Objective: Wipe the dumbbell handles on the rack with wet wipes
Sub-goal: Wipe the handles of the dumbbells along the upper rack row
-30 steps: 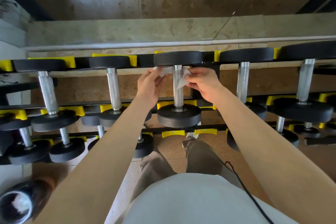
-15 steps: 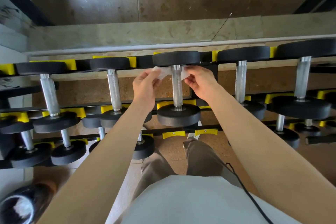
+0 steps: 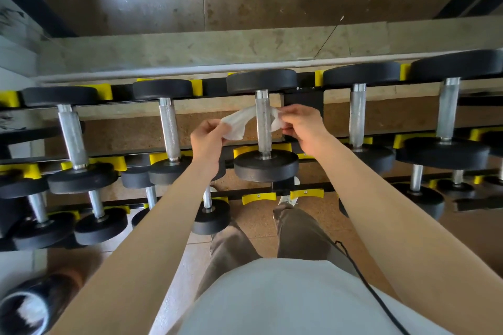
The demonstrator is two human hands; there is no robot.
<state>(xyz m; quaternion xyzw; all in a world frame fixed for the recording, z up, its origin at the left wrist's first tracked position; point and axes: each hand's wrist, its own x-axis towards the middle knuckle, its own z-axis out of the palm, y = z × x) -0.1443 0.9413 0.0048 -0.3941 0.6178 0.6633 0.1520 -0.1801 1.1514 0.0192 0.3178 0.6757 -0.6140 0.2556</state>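
Behind the handle (image 3: pixel 263 128), wet wipe (image 3: pixel 236 124); ends pinched by left hand (image 3: pixel 208 141), right hand (image 3: pixel 306 128)

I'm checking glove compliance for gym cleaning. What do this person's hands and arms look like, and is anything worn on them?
No gloves: the left hand and right hand are bare, with no rings or watch visible. The left forearm and right forearm are uncovered, with no sleeves showing. A thin black cable trails beside the right forearm, across a light grey shirt.
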